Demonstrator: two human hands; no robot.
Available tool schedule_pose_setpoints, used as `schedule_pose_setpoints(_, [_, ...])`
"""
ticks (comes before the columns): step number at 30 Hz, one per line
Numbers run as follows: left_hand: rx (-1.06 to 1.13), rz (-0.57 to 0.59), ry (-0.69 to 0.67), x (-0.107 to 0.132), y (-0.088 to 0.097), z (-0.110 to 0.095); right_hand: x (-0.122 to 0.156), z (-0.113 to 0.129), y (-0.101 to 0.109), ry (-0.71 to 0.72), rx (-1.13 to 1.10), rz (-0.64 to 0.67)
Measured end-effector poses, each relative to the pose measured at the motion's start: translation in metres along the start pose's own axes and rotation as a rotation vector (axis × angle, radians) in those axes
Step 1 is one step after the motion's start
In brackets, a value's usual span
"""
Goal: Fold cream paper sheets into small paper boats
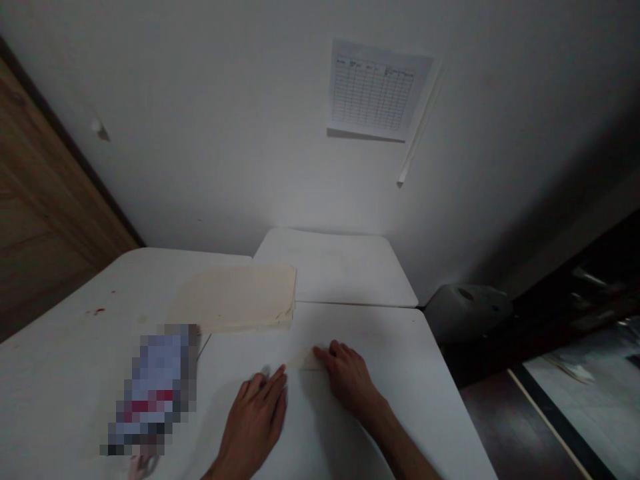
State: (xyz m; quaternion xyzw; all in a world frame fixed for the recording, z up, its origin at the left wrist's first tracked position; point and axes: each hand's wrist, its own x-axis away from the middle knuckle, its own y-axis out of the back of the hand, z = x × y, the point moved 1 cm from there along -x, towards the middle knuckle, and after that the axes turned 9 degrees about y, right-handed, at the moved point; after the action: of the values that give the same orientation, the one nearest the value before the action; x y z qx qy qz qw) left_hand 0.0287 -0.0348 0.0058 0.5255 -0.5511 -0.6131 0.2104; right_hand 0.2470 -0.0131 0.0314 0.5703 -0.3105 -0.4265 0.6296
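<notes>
A small, thin, cream-coloured piece of paper (304, 361) lies on the white table (370, 333) between my hands. My left hand (255, 417) rests at its left end, fingers stretched out and lying flat, the fingertips close to the paper's edge. At the other end, my right hand (346, 375) has its fingers bent and drawn together on the paper, covering that end. Farther back to the left lies a stack of large cream sheets (235, 297) with slightly uneven edges.
A blurred-out blue and white item with red (157, 373) lies on the left tabletop. Red specks (99, 311) mark that surface. Behind is a wall with a printed table sheet (373, 90). A grey container (465, 313) stands beyond the right edge.
</notes>
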Motion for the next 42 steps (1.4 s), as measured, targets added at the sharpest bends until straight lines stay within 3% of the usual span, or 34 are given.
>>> schedule_pose_setpoints(4, [0.037,-0.074,-0.034,-0.009,-0.014,-0.004,0.001,0.002,-0.001,-0.001,0.012,-0.017])
schedule_pose_setpoints(11, [0.115,0.121,-0.174,-0.039,-0.035,-0.017,0.003,0.005,-0.007,-0.037,0.048,-0.034])
schedule_pose_setpoints(20, [0.118,0.072,-0.068,-0.038,-0.025,-0.014,0.014,0.007,-0.009,-0.137,0.052,-0.114])
schedule_pose_setpoints(32, [0.083,0.075,-0.036,-0.037,-0.024,-0.017,0.048,-0.02,-0.009,-0.22,0.106,-0.204])
schedule_pose_setpoints(37, [0.031,0.054,-0.038,-0.043,-0.026,-0.023,0.05,-0.024,-0.007,-0.191,0.118,-0.177])
schedule_pose_setpoints(42, [-0.093,0.073,-0.131,-0.053,-0.035,-0.036,0.047,-0.024,-0.002,-0.119,0.082,-0.159])
